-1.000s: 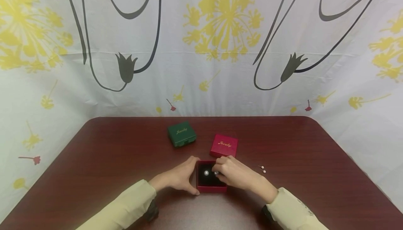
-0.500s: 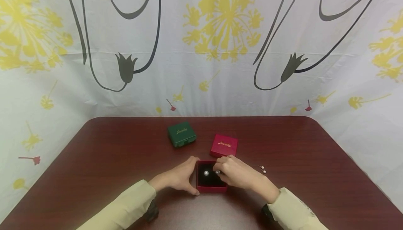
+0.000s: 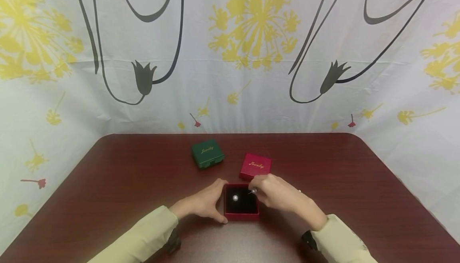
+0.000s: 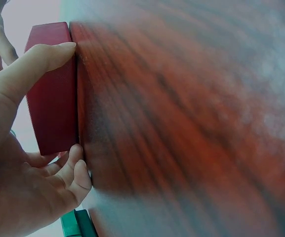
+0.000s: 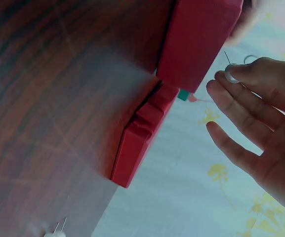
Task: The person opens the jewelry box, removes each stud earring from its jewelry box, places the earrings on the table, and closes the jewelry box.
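A red jewelry box (image 3: 242, 216) lies uncovered at the table's middle, its inside lined in black. One white pearl stud (image 3: 235, 198) sits in the lining's left part. My left hand (image 3: 202, 202) holds the box at its left side; in the left wrist view the thumb (image 4: 58, 53) presses one wall while the fingers reach round the other end. Just above the box's right side, my right hand (image 3: 278, 193) pinches a pearl stud earring (image 5: 232, 73) between thumb and forefinger. Its thin pin sticks out, clear of the lining in the head view.
Behind the box stands a red lid or box marked "Jewelry" (image 3: 256, 166), and a green jewelry box (image 3: 207, 154) lies farther back left. More pearl studs (image 5: 56, 234) lie on the table to the right, mostly hidden by my right hand in the head view.
My right hand has risen and shifted right and back from the box's inside, carrying the earring with its pin now showing. My left hand and the box have stayed still.
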Available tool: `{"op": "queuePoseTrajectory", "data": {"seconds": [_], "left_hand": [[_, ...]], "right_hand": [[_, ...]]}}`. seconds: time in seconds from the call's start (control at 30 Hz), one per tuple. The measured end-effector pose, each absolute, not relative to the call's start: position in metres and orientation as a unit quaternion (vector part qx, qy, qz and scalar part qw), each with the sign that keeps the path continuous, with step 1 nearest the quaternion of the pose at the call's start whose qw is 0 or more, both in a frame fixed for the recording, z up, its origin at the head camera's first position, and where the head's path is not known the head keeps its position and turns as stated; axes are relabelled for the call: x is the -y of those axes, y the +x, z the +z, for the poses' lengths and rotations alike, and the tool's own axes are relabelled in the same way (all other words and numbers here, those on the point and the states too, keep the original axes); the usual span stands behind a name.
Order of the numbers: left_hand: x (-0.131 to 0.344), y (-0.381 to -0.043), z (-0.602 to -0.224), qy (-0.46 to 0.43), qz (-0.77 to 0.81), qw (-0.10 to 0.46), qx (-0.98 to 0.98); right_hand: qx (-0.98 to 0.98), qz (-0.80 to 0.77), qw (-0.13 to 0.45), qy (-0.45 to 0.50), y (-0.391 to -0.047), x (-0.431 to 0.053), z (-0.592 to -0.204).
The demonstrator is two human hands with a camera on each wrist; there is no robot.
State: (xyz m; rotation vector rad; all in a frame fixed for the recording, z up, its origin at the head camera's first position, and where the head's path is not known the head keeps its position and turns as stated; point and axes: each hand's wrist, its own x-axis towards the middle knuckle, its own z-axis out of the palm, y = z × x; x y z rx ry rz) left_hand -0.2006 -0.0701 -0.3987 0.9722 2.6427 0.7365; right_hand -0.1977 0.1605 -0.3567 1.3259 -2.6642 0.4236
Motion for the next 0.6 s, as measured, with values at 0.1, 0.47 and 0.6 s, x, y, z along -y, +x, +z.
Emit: {"op": "queuePoseTrajectory", "data": {"seconds": [0.1, 0.47, 0.6], "left_hand": [[0.070, -0.201, -0.399, 0.333, 0.250, 0.114, -0.902], [0.070, -0.201, -0.399, 0.336, 0.250, 0.114, -0.901], [0.070, -0.201, -0.399, 0.334, 0.250, 0.116, -0.901]], "right_hand": [[0.890, 0.146, 0.063, 0.427, -0.199, -0.166, -0.356], [0.896, 0.167, 0.060, 0.408, -0.206, -0.185, -0.355], [0.896, 0.166, 0.078, 0.404, -0.211, -0.193, -0.360]]}}
